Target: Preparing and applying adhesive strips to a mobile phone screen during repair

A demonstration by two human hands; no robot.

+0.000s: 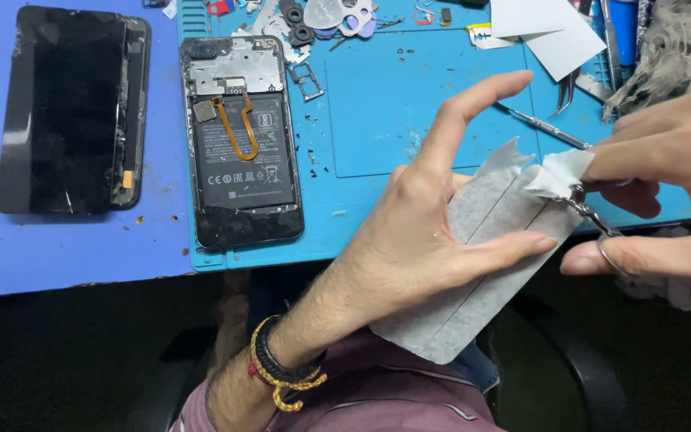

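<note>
Over the front edge of the counter (65,256), the left hand (417,240) is holding a grey adhesive sheet (473,272), thumb and lower fingers pinching it, forefinger spread upward. The right hand (665,184) is working small scissors (593,220) at the sheet's top corner, fingers closed through the loops; a white liner flap (557,172) is lifting there, so cutting seems barely begun, most of the sheet uncut. On the blue repair mat (385,104), the opened phone (241,140) is lying back-off, battery and orange flex exposed, already stripped. Its detached screen (69,108) is resting to the left, apart. Tweezers (565,92) and loose parts are sitting near the mat's far edge.
</note>
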